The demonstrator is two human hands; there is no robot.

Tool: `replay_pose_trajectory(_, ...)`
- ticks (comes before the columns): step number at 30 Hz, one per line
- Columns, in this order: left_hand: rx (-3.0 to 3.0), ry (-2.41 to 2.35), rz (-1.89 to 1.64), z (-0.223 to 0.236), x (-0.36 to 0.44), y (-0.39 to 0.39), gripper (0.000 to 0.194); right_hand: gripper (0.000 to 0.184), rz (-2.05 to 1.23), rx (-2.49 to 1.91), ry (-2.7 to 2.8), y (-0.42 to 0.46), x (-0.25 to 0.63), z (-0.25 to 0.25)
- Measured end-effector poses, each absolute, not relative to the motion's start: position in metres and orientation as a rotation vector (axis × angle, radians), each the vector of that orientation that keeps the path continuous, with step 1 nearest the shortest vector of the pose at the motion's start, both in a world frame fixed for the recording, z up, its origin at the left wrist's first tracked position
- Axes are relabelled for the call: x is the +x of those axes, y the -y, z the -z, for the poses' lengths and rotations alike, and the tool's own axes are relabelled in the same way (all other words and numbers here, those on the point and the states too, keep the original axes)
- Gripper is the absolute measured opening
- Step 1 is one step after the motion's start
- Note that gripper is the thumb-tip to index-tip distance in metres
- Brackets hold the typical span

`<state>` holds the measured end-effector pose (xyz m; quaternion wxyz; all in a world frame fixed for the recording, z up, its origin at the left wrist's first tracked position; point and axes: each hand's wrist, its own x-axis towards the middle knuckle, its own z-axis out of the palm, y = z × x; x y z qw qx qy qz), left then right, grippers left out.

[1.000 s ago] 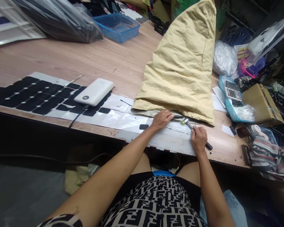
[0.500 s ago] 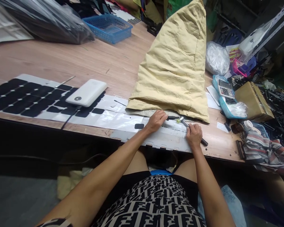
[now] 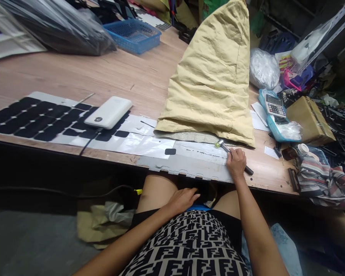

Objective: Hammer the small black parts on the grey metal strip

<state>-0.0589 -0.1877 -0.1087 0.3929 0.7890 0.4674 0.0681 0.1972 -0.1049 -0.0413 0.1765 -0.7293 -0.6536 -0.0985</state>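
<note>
My right hand (image 3: pixel 236 163) is closed around the shaft of a small hammer (image 3: pixel 248 170) with a silver head, a yellow-green face and a black grip. The hammer head rests just in front of the open edge of a beige fabric bag (image 3: pixel 209 88). Below the table edge, my left hand (image 3: pixel 184 200) hovers over my lap, fingers bent and close together; whatever they hold is hidden against the dark. A grey-white sheet (image 3: pixel 195 168) with a notched edge lies under the hammer at the table's front, its surface marked with dark scuffs.
A white power bank (image 3: pixel 108 112) sits on a sheet with black panels (image 3: pixel 31 119) to the left. Further back is a blue basket (image 3: pixel 133 36). On the right are a calculator (image 3: pixel 275 105), a cardboard box (image 3: pixel 309 119) and a striped cloth (image 3: pixel 319 180).
My left hand has left the bag's edge and dropped to my lap. The black piece it held at the bag's edge no longer shows there. My right hand stays on the hammer.
</note>
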Motion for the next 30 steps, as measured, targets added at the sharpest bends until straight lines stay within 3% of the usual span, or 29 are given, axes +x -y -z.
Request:
replay_pose_trajectory(3,2.064,-1.091,-0.03,0.099,-0.056,0.182,0.031,0.022,0.266,-2.058,1.849,0.105,0.197,0.042)
replay_pose_trajectory(7,1.896,-0.638,0.036,0.042,-0.062,0.154,0.021,0.022,0.25,-2.057,1.859,0.105,0.198,0.043)
replay_pose_trajectory(9,1.754,-0.553,-0.006,0.014,-0.063,0.124,0.031,0.022,0.245,-2.046,1.887,0.105,0.198,0.042)
replay_pose_trajectory(11,1.779,-0.717,-0.168,-0.001,-0.058,0.086,0.04,0.022,0.254,-2.02,1.909,0.106,0.198,0.041)
replay_pose_trajectory(14,2.019,-1.158,-0.496,0.002,-0.037,0.027,0.032,0.023,0.289,-1.985,1.873,0.107,0.198,0.04)
replay_pose_trajectory(18,2.148,-1.449,-0.399,0.017,-0.003,-0.026,0.025,0.022,0.287,-1.988,1.809,0.109,0.198,0.04)
replay_pose_trajectory(25,2.244,-1.542,-0.442,0.001,0.02,-0.058,0.041,0.021,0.208,-1.997,1.808,0.108,0.199,0.042)
replay_pose_trajectory(30,2.186,-1.498,-0.42,-0.009,0.024,-0.086,0.039,0.02,0.221,-1.99,1.807,0.108,0.199,0.043)
